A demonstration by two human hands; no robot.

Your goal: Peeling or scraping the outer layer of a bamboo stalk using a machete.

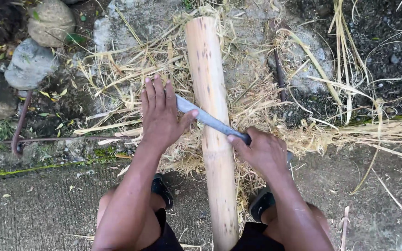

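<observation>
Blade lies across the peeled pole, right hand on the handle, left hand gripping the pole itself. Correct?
Not quite. In the head view the left hand is not gripping the pole; it lies flat, fingers spread, on the far end of the blade, beside the pole. The rest holds: the blade lies across the pole and the right hand is closed on the handle.

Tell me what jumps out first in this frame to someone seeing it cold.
A pale bamboo pole runs lengthwise up the centre of the view, with a long knife blade laid across it. The right hand grips the handle at one end, and the left hand presses flat on the blade's far end. Dry shavings and straw litter the ground around the pole, with grey stones at upper left.
</observation>
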